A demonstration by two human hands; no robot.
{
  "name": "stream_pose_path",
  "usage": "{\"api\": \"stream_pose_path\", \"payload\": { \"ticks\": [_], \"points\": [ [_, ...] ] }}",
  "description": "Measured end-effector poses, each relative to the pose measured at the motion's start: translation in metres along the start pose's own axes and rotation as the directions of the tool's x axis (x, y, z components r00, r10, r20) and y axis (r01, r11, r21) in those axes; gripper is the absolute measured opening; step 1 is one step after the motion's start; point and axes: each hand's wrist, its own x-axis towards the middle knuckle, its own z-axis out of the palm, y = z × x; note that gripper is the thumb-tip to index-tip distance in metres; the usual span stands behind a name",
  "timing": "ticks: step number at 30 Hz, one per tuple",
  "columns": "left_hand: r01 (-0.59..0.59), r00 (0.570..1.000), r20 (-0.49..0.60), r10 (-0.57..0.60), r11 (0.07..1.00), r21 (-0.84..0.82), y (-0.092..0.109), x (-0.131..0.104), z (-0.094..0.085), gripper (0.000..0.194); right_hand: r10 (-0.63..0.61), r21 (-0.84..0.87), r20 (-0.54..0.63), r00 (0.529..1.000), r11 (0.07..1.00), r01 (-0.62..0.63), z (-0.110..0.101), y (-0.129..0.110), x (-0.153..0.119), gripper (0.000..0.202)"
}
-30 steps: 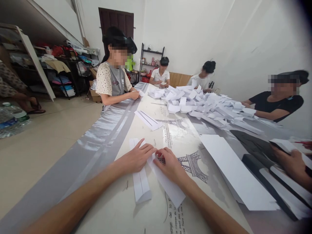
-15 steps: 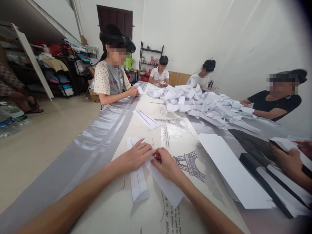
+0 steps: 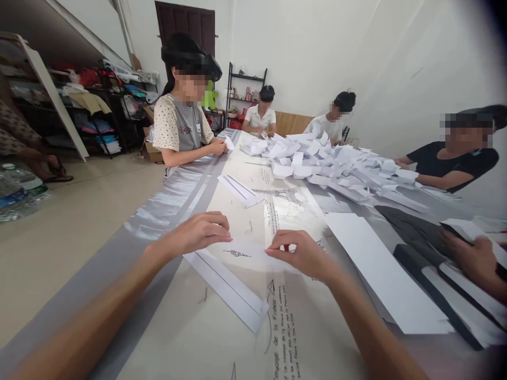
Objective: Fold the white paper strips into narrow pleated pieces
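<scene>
Both my hands are raised just above the table, their fingertips pinched and a short gap apart. A thin pale sheet of paper [image 3: 256,251], faint and blurred, spans that gap. My left hand [image 3: 206,231] pinches near its left end, and my right hand [image 3: 297,250] pinches on the right. Below them a folded white paper strip [image 3: 227,290] with a dark line along its length lies slanted on the printed tablecloth [image 3: 174,327]. Farther off lies a second folded strip [image 3: 240,191] of the same look.
A large heap of folded white papers [image 3: 317,158] covers the far middle and right. White sheets [image 3: 384,274] are stacked at right, beside dark strips [image 3: 431,290] and another person's hand [image 3: 475,264]. Several people sit around the table, one close on the left [image 3: 184,132].
My hands have moved apart, the left one up and leftward, the right one rightward. The folded strip beneath has turned to a slant, and the pale sheet has lifted between my fingers.
</scene>
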Motion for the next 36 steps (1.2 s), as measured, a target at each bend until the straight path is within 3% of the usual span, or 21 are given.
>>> {"api": "stream_pose_path", "payload": {
  "ticks": [5,10,11,13,15,16,17,19,20,23,25,32,34,36],
  "points": [
    [0.165,0.986,0.015,-0.164,0.977,-0.137,-0.024,-0.022,-0.013,0.031,0.038,-0.035,-0.021,0.999,0.999,-0.039,-0.035,0.027,-0.014,0.026],
    [0.315,0.949,0.060,-0.311,0.910,-0.269,-0.036,-0.035,-0.017,0.031,-0.021,0.010,-0.210,0.978,1.000,0.023,-0.051,0.049,-0.019,0.026],
    [0.326,0.942,0.024,-0.334,0.899,-0.294,-0.034,-0.034,-0.017,0.030,-0.015,0.053,-0.307,0.952,0.998,0.033,-0.049,0.050,-0.018,0.023],
    [0.338,0.912,-0.105,-0.396,0.871,-0.356,-0.028,-0.028,-0.013,0.027,0.079,0.204,-0.537,0.840,0.978,0.038,-0.041,0.049,-0.013,0.022],
    [0.341,0.843,-0.248,-0.477,0.831,-0.439,-0.018,-0.019,-0.004,0.027,0.259,0.438,-0.640,0.723,0.896,0.067,-0.028,0.043,-0.007,0.036],
    [0.342,0.801,-0.298,-0.519,0.806,-0.483,-0.011,-0.014,0.003,0.026,0.332,0.554,-0.609,0.721,0.828,0.086,-0.021,0.039,-0.004,0.042],
    [0.348,0.764,-0.324,-0.558,0.779,-0.522,-0.002,-0.009,0.011,0.025,0.370,0.648,-0.543,0.754,0.756,0.096,-0.013,0.034,-0.001,0.046],
    [0.371,0.694,-0.324,-0.643,0.705,-0.605,0.018,0.001,0.031,0.025,0.358,0.753,-0.419,0.834,0.651,0.099,0.002,0.023,0.005,0.046],
    [0.393,0.682,-0.287,-0.673,0.668,-0.632,0.029,0.006,0.041,0.026,0.341,0.768,-0.398,0.852,0.632,0.105,0.009,0.018,0.008,0.044],
    [0.434,0.719,-0.191,-0.669,0.646,-0.629,0.059,0.013,0.064,0.031,0.343,0.723,-0.470,0.813,0.678,0.133,0.023,0.010,0.011,0.035],
    [0.451,0.777,-0.120,-0.618,0.680,-0.578,0.071,0.014,0.071,0.041,0.374,0.694,-0.518,0.770,0.710,0.122,0.028,0.010,0.011,0.033],
    [0.454,0.884,0.148,-0.443,0.739,-0.498,0.061,0.010,0.059,0.048,0.361,0.639,-0.528,0.769,0.765,0.080,0.026,0.027,0.009,0.039],
    [0.467,0.884,0.196,-0.424,0.825,-0.318,0.060,0.007,0.054,0.054,0.402,0.628,-0.546,0.734,0.777,0.041,0.018,0.037,0.007,0.046],
    [0.513,0.839,0.186,-0.510,0.857,0.036,0.064,0.003,0.053,0.053,0.429,0.566,-0.572,0.699,0.823,-0.042,0.007,0.048,0.004,0.052]
  ]
}}
